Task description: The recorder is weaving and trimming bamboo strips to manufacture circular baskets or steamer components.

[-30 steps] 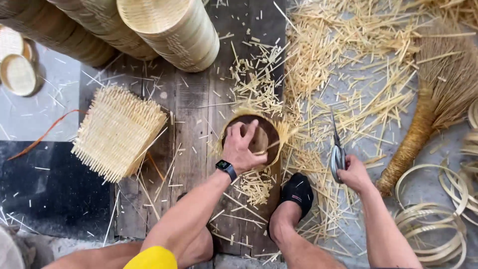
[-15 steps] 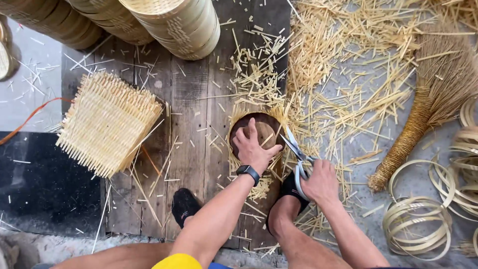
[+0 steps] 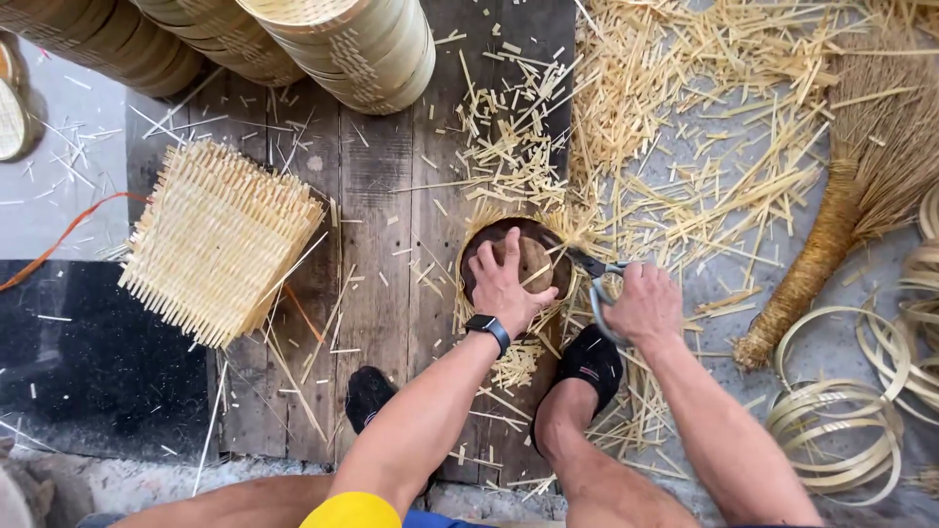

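Just right of the round woven piece [image 3: 518, 259] under flat left hand [image 3: 507, 288], right hand [image 3: 643, 305] gripping shears [image 3: 594, 274], blades pointing at its rim.

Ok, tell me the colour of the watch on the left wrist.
Black: the watch shows best in the head view.

A bamboo basket-weaving workshop: stacked woven steamers [image 3: 333, 49] lie beyond the hands, split offcuts [image 3: 685, 127] litter the floor, coiled hoops [image 3: 841, 430] sit to the right.
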